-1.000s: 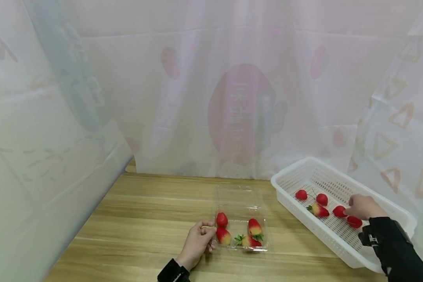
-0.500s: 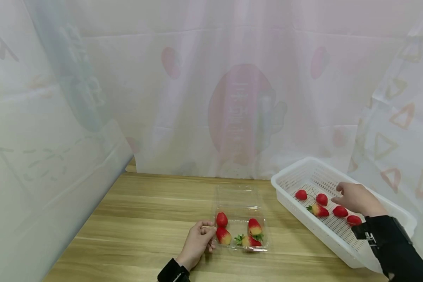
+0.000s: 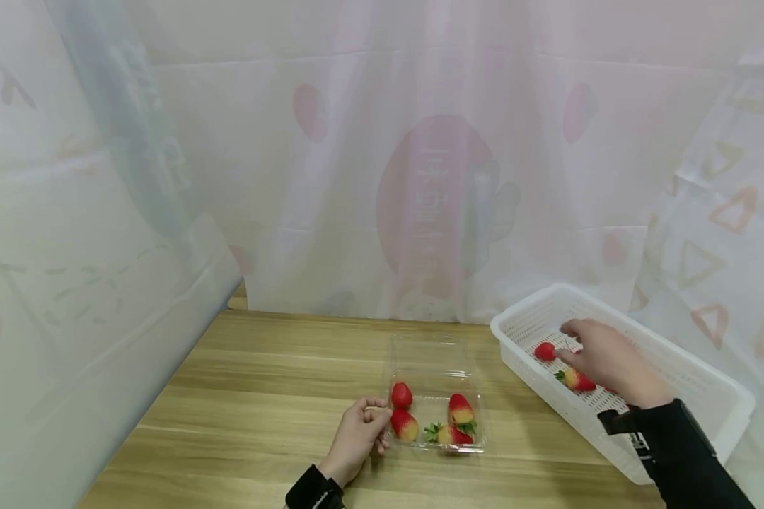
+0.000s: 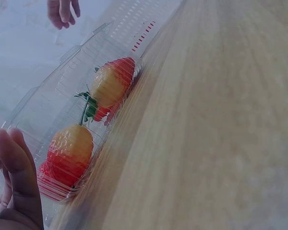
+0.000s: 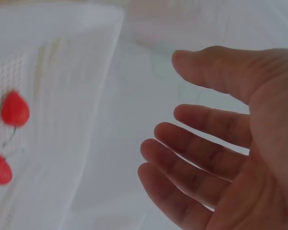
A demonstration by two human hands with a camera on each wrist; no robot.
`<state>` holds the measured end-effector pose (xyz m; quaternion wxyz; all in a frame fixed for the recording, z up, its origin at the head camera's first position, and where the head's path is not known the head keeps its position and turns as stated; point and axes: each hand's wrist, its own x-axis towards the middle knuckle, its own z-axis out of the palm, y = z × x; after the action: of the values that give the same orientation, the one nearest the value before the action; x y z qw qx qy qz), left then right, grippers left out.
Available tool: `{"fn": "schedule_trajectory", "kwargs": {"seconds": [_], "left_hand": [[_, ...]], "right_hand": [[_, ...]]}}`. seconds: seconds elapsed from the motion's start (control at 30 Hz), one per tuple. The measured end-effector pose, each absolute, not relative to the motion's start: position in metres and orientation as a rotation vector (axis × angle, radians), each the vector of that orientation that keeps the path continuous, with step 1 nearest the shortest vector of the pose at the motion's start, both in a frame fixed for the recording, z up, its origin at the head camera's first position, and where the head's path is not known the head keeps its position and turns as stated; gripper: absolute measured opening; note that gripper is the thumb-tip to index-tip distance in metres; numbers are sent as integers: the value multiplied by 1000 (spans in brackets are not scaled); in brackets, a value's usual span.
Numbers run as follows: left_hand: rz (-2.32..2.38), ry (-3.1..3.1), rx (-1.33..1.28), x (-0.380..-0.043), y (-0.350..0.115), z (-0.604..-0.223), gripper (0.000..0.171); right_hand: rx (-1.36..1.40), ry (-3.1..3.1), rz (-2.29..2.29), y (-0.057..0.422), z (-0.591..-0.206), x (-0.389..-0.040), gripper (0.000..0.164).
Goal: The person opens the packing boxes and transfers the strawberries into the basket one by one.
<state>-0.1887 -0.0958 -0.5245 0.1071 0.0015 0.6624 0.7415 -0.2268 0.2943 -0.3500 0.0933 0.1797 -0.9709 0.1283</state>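
A clear plastic clamshell box point(image 3: 429, 408) lies on the table with its lid folded back. Several strawberries sit inside, two red-and-yellow ones along the left, another pair with green leaves at the right point(image 3: 461, 410). My left hand point(image 3: 356, 433) pinches the box's left edge between thumb and fingers; the grip is partly hidden in the left wrist view. Above a white perforated basket point(image 3: 566, 413), my right hand point(image 3: 611, 362) hovers with thumb and fingers spread and holds nothing. A red strawberry point(image 3: 545, 351) lies near its fingertips, a leafy one point(image 3: 578, 381) below; the hand hides others.
The basket's high rim point(image 3: 675, 353) stands at the right, slanting toward the front. Wooden tabletop point(image 3: 261, 396) extends left of the box. White printed sheets point(image 3: 331, 184) close off the back and both sides.
My right hand has lifted off the nearer strawberries and moved left and back across the basket, fingers spreading. My left hand and the box have stayed put.
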Motion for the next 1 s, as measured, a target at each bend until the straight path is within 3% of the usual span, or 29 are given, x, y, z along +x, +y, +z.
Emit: {"fn": "schedule_trajectory", "kwargs": {"seconds": [0.3,1.0], "left_hand": [[2191,1942,16,-189,-95,-527,36],[2192,1942,11,-188,-96,-526,36]], "right_hand": [[638,-2670,512,245,-367,-215,36],[881,-2672,845,142,-425,-201,35]]}}
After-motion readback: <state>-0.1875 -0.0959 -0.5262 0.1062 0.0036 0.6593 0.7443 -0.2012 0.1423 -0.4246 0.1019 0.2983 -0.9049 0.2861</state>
